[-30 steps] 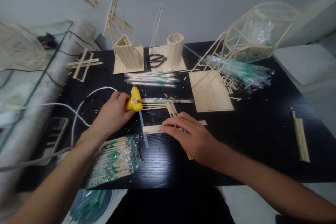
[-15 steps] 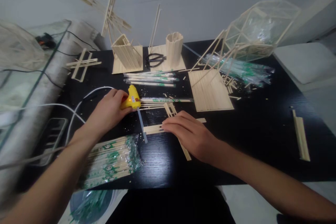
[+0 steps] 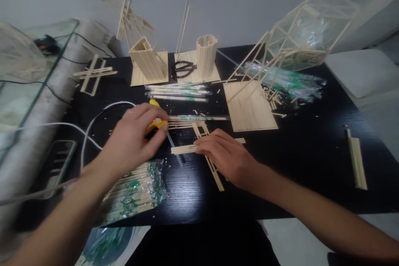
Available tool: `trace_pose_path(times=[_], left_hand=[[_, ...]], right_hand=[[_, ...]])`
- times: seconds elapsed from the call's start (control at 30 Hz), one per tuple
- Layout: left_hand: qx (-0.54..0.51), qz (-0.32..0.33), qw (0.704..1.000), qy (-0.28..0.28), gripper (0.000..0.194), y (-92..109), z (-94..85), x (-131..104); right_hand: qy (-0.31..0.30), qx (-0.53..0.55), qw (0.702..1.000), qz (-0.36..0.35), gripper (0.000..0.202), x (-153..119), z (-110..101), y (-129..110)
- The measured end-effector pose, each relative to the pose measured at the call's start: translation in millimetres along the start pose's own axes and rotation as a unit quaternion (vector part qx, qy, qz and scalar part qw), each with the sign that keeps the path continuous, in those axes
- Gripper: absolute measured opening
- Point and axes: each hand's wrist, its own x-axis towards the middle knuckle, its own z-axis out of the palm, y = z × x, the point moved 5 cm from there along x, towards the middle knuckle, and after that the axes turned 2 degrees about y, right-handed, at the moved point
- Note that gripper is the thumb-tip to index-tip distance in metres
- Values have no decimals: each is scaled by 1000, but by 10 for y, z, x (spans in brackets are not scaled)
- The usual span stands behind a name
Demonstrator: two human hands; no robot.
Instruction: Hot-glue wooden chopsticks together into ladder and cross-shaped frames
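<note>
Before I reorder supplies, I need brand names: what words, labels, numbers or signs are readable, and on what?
None can be read.
Yellow glue gun: label too small to read.
Large stick packet: green print with panda-like marks, too blurred.
Wrapped sticks: green print, too small.
Plastic wrappers: green print, blurred.

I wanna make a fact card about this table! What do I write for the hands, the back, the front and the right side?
Table: black
Left hand: at the yellow glue gun, partly covering it
Right hand: fingers on a crossed stick frame
Back: slanted stick tower, upright stick tower
Front left: stick packet with green print
Right side: small stick bundle
</note>
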Motion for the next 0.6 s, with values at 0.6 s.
trace_pose_path(times=[0.6], left_hand=[[-187, 88, 978, 12, 19, 256, 415, -138]], right_hand=[[11, -7, 999, 29, 11, 17, -36, 40]])
